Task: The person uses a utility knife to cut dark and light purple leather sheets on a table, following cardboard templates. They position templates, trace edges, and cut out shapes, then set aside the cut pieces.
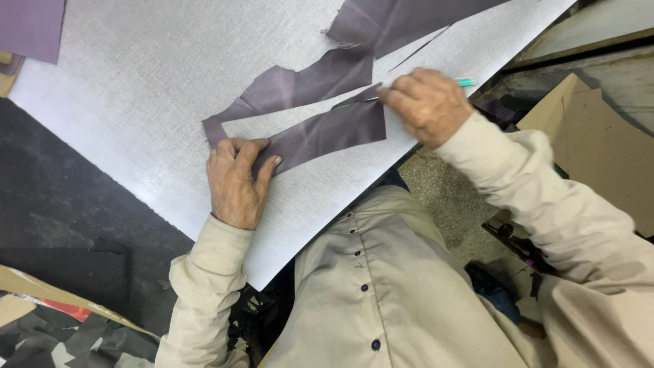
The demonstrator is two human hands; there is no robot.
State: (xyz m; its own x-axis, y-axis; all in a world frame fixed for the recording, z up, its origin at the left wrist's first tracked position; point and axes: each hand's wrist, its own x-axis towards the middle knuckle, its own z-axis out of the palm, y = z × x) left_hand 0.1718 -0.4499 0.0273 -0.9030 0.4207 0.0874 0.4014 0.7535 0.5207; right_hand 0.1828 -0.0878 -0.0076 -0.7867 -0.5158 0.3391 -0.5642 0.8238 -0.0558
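My left hand [235, 178] lies flat, fingers pressing down the near end of a dark purple fabric strip [320, 131] on a large grey-white textured sheet [157, 82]. My right hand [428, 103] is closed around a tool with a teal end [466, 82], most of it hidden by the fingers; its metal tip meets the far end of the strip. A longer purple fabric piece [327, 71] runs diagonally beyond the strip toward the top right.
A dark floor mat [61, 204] lies at left. Brown cardboard [599, 143] sits at right. Camouflage-patterned material [61, 337] fills the bottom left corner. Another purple piece [30, 27] is at top left. Speckled floor [443, 191] shows under the sheet's edge.
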